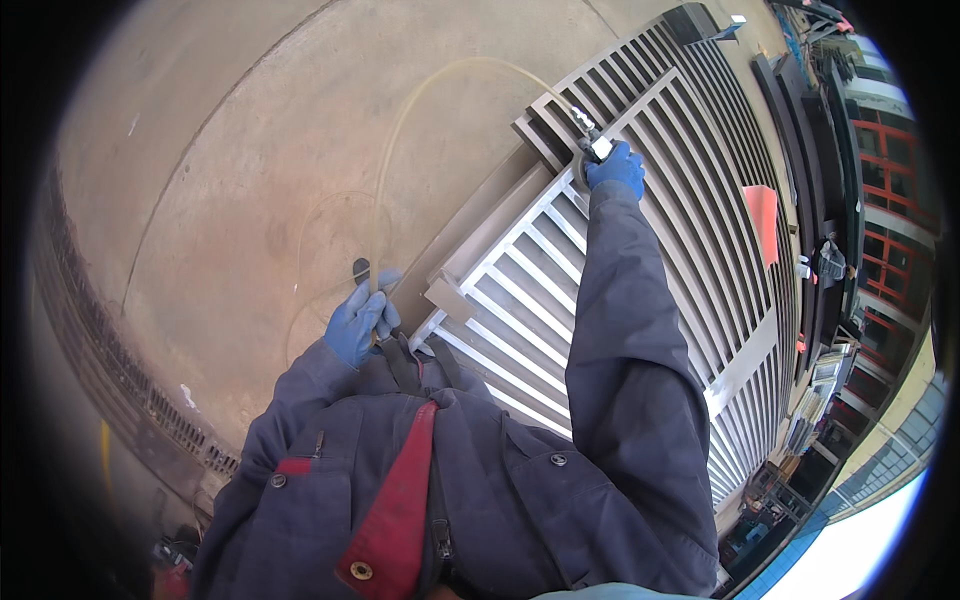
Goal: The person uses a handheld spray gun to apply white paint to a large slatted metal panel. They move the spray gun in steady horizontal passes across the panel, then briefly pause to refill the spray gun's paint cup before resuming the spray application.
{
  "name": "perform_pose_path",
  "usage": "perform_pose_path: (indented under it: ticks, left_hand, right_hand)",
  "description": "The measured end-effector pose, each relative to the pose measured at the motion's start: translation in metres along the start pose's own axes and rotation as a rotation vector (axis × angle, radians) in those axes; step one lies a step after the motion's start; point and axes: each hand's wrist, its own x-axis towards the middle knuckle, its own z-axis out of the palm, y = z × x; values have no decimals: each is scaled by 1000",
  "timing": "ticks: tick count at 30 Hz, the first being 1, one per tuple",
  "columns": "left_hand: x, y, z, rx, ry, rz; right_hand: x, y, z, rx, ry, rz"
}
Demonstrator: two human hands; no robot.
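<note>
My gloved right hand (619, 171) is shut on a compact air-powered sander (600, 147), set on the edge rail of a slatted metal panel (510, 245). The sander's pad is mostly hidden behind its body and my glove. From a metal coupling at its far end, a clear yellowish air hose (480, 60) arcs over the floor back towards me. My gloved left hand (357, 319) holds that hose near my waist. Slats close to me look pale and silvery, while those beyond my right arm are brownish grey.
Brown metal lengths (491, 217) lie under the panel's left edge. More slatted panelling (720, 82) extends beyond, with an orange-pink piece (762, 221) on it. Long dark beams (787, 135) lie farther right. A drain grate (169, 409) crosses the concrete floor (247, 150) at left.
</note>
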Motion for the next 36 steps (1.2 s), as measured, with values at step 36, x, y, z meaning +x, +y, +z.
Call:
perform_pose_path:
  ticks: [36]
  left_hand:
    - [4, 3, -1, 80, -99, 47]
  right_hand:
    - [-49, 72, 8, 25, -43, 204]
